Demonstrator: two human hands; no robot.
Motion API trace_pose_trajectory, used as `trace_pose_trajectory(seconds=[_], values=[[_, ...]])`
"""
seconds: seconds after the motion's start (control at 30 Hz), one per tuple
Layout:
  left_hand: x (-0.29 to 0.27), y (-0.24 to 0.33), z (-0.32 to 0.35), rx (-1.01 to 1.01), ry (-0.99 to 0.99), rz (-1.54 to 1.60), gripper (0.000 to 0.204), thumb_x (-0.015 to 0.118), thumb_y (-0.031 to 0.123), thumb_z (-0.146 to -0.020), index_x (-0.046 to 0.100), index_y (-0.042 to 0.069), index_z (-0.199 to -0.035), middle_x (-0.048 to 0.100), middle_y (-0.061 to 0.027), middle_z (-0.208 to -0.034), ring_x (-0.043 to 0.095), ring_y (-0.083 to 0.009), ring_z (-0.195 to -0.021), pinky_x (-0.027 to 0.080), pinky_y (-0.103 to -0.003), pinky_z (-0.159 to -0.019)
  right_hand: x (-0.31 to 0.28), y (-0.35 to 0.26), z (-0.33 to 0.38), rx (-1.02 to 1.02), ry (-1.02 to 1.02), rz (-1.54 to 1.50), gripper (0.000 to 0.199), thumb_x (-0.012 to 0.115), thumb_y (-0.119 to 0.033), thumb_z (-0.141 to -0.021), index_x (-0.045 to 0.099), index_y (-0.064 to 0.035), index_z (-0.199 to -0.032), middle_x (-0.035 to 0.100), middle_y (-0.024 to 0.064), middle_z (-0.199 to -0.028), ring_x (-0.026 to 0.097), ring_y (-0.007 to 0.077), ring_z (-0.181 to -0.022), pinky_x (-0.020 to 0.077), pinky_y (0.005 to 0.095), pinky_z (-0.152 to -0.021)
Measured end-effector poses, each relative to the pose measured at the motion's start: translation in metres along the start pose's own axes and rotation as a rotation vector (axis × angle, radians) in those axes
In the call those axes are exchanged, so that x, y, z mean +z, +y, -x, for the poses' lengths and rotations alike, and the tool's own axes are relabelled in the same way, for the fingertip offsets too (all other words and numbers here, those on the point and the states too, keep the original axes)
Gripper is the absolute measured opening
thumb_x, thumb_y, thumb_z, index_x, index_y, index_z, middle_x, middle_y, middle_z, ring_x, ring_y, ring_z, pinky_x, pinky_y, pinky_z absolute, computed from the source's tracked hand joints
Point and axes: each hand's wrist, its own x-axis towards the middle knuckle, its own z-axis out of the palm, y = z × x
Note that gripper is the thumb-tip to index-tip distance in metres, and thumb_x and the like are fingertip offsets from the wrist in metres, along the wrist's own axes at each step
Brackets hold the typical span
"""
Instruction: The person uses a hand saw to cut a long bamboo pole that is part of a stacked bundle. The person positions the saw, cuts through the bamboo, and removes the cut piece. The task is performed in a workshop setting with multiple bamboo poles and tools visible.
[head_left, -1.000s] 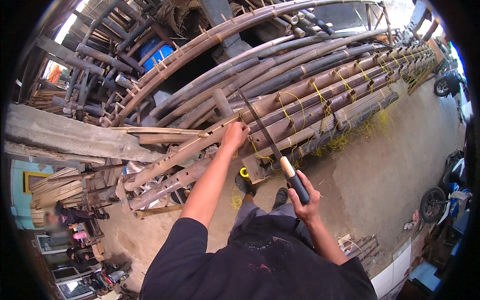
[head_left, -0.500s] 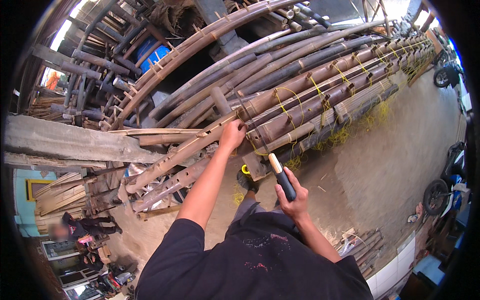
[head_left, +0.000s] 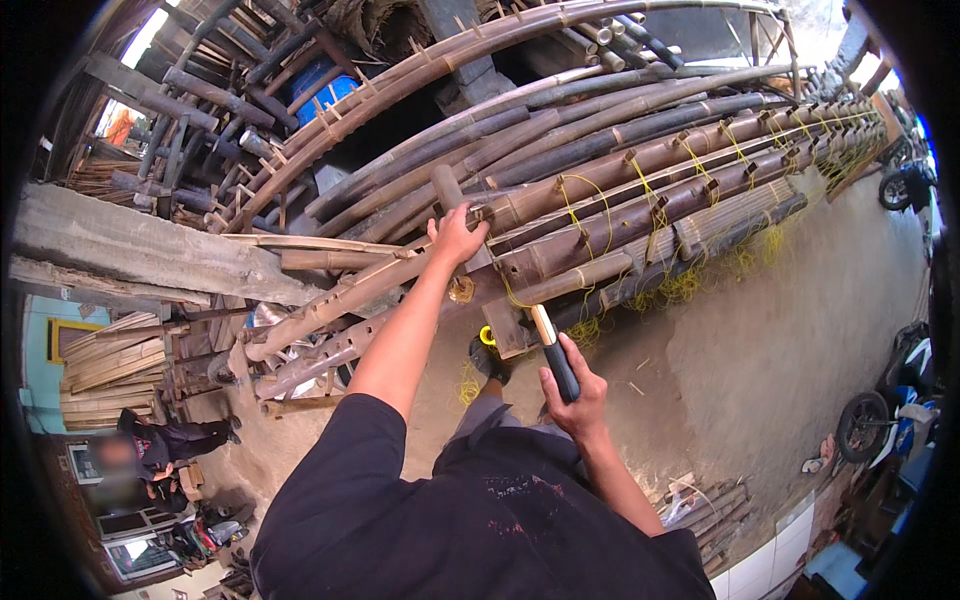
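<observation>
My left hand (head_left: 458,238) is on a brown bamboo pole (head_left: 530,203) beside a short upright bamboo post, fingers over its top and thumb apart. In my right hand (head_left: 580,393) is a handsaw (head_left: 557,358) with a black and pale wooden handle. Its blurred blade points up and away, toward the pole beside my left hand. A holed bamboo length (head_left: 340,310) slopes down to the left. Under my left wrist a pale round bamboo end (head_left: 461,289) shows; which length it belongs to I cannot tell. A second, darker holed pole (head_left: 560,252) lies nearer me.
Yellow string (head_left: 690,285) hangs tangled from the poles at right. More bamboo (head_left: 400,180) is stacked behind, and a concrete beam (head_left: 150,240) stands left. A motorcycle (head_left: 870,425) is at right. Another person (head_left: 180,445) is at lower left. Offcuts (head_left: 710,515) lie by my right arm.
My left hand has shifted a little away from me and its thumb has spread. The saw handle has come slightly nearer. A pale round bamboo end now shows below my left wrist.
</observation>
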Motion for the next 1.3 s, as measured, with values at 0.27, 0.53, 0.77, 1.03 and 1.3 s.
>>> trace_pose_trajectory(seconds=[0.27,0.53,0.77,1.03,1.3], values=[[0.008,0.014,0.002,0.013,0.018,-0.054,0.056,0.069,0.05,-0.094,0.065,0.016,-0.138,0.067,-0.0151,-0.132,0.057,-0.0336,-0.131,0.03,-0.052,-0.114,0.001,0.007,0.0,-0.067,0.038,0.009,0.062,0.083,-0.016,-0.09,0.061,-0.0019,-0.146,0.078,0.0228,-0.099,0.08,0.0306,-0.083,0.0607,0.0371,-0.073],[0.008,0.022,0.005,0.007,0.039,-0.045,0.048,0.07,0.044,-0.094,0.065,0.015,-0.132,0.067,-0.0126,-0.128,0.057,-0.0324,-0.129,0.029,-0.052,-0.11,0.002,0.007,0.003,-0.037,0.026,-0.012,0.062,0.083,-0.019,-0.091,0.062,-0.003,-0.147,0.079,0.0225,-0.104,0.081,0.0303,-0.087,0.0619,0.0362,-0.075],[0.009,0.023,0.004,-0.01,0.022,-0.06,0.049,0.068,0.047,-0.097,0.062,0.016,-0.135,0.065,-0.0122,-0.129,0.055,-0.0328,-0.13,0.029,-0.053,-0.109,0.001,0.006,0.002,0.001,0.012,0.002,0.06,0.082,-0.02,-0.091,0.063,-0.0044,-0.146,0.079,0.0218,-0.101,0.081,0.031,-0.085,0.0619,0.0373,-0.073],[0.008,0.028,0.004,-0.035,-0.002,-0.151,0.051,0.066,0.05,-0.099,0.06,0.015,-0.135,0.062,-0.0146,-0.129,0.055,-0.0358,-0.126,0.03,-0.055,-0.106,-0.002,-0.001,-0.001,0.024,0.017,0.004,0.057,0.08,-0.016,-0.091,0.063,-0.0024,-0.144,0.078,0.0218,-0.101,0.081,0.0274,-0.085,0.061,0.0349,-0.077],[0.006,0.025,0.0,-0.045,0.004,-0.157,0.05,0.068,0.047,-0.096,0.061,0.016,-0.135,0.062,-0.0147,-0.128,0.055,-0.0362,-0.126,0.03,-0.055,-0.106,-0.003,-0.006,-0.003,0.006,0.01,0.017,0.057,0.08,-0.018,-0.091,0.063,-0.0045,-0.143,0.078,0.0214,-0.098,0.08,0.0319,-0.084,0.0615,0.038,-0.074]])
